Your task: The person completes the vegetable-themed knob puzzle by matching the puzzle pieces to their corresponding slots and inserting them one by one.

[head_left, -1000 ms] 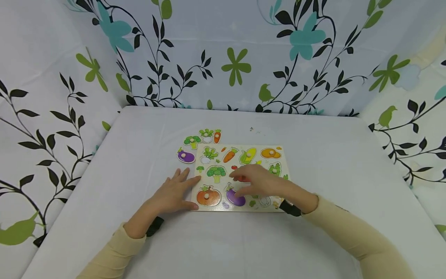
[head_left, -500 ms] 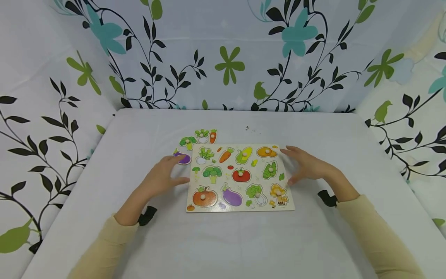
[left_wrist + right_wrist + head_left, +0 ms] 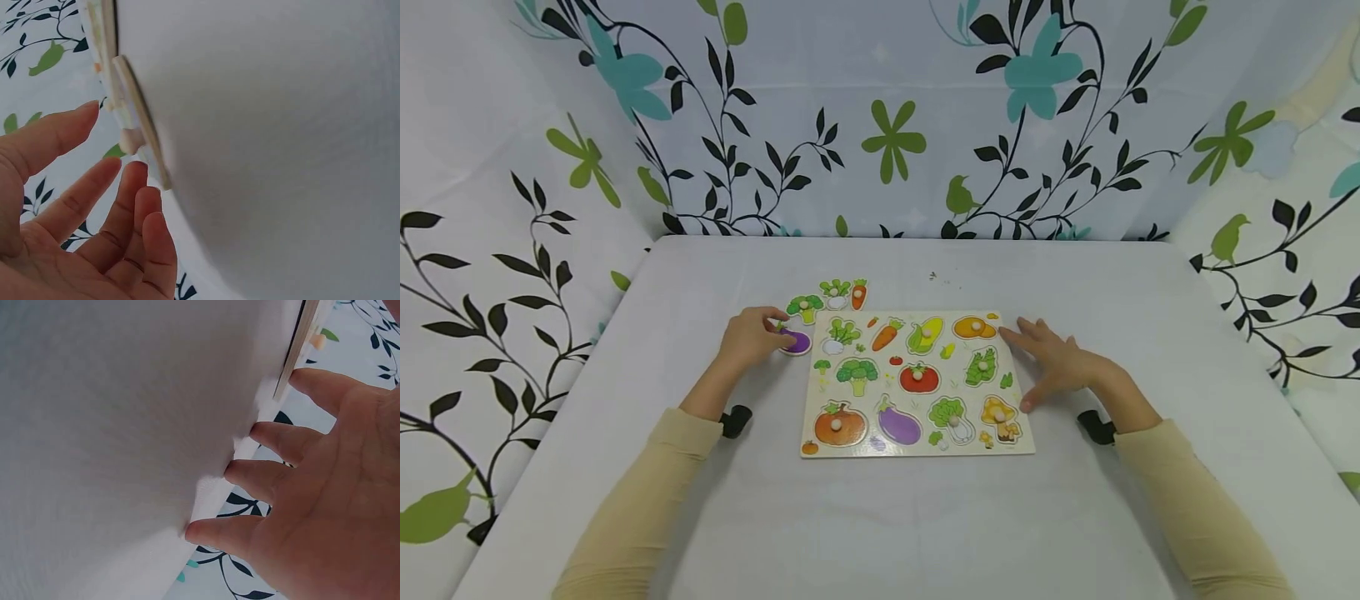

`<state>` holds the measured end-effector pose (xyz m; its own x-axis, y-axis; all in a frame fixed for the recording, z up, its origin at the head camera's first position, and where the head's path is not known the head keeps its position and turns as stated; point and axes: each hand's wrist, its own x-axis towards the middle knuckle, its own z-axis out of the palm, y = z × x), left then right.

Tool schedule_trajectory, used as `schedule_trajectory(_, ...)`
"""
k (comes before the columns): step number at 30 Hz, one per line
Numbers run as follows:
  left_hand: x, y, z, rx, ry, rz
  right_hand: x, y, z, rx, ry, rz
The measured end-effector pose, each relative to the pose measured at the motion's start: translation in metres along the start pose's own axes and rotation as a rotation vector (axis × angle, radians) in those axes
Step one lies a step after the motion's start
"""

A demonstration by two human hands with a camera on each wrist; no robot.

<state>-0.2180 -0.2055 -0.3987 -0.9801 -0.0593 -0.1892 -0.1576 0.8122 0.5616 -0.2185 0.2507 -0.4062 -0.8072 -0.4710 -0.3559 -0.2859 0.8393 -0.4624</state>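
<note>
My left hand (image 3: pixel 749 340) is at the loose purple eggplant puzzle piece (image 3: pixel 797 342), left of the wooden vegetable puzzle board (image 3: pixel 952 379). In the left wrist view the thumb and fingers of my left hand (image 3: pixel 94 231) are spread on either side of the round wooden knob (image 3: pixel 130 141), with a gap showing around it. The piece lies flat, partly covered by the fingers in the head view. My right hand (image 3: pixel 1060 362) rests with fingers spread at the board's right edge. The right wrist view has several fingertips of that hand (image 3: pixel 325 481) down on the white tabletop.
Beyond the board's upper left corner lie loose broccoli (image 3: pixel 806 307), white radish (image 3: pixel 835 292) and carrot (image 3: pixel 859 293) pieces. The board bears a tomato (image 3: pixel 919 378), a pumpkin (image 3: pixel 841 426) and other vegetables. A patterned curtain (image 3: pixel 820 50) stands behind the white table (image 3: pixel 925 525).
My right hand has withdrawn from over the board to its right edge. My left hand has moved from the board's left edge up to the loose eggplant piece.
</note>
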Motion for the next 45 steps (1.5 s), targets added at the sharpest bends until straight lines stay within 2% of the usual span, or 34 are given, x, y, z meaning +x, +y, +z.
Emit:
schedule_trajectory(3,0.004,-0.002,0.004,-0.001,-0.012,-0.004,0.001,0.000,0.001,0.002,-0.003,0.002)
schedule_trajectory(6,0.007,-0.004,0.006,0.002,0.004,0.008,0.001,0.001,0.001,0.008,-0.006,0.004)
schedule_trajectory(13,0.008,-0.004,0.004,0.024,0.012,-0.001,0.001,0.003,0.002,0.032,-0.005,0.009)
schedule_trajectory(17,0.004,-0.001,-0.001,0.016,0.026,-0.022,0.001,0.002,0.003,0.039,-0.007,0.004)
schedule_trajectory(20,0.000,0.009,-0.003,-0.009,0.033,0.001,0.001,0.001,0.002,0.034,-0.007,0.008)
schedule_trajectory(25,-0.014,0.036,0.001,-0.014,0.000,0.095,0.000,0.001,0.001,0.030,-0.007,0.007)
schedule_trajectory(29,-0.033,0.061,0.013,0.011,-0.051,0.171,0.001,0.002,0.001,0.026,-0.009,0.004)
schedule_trajectory(32,-0.048,0.073,0.027,0.033,-0.093,0.227,0.002,0.003,0.001,0.022,-0.010,0.002)
schedule_trajectory(36,-0.066,0.082,0.045,0.046,-0.159,0.285,0.003,0.004,0.001,0.022,0.000,-0.014)
schedule_trajectory(39,-0.077,0.087,0.057,0.043,-0.200,0.303,0.003,0.005,0.002,0.026,0.006,-0.028)
schedule_trajectory(45,-0.087,0.091,0.072,0.055,-0.234,0.339,0.003,0.006,0.003,0.046,0.005,-0.030)
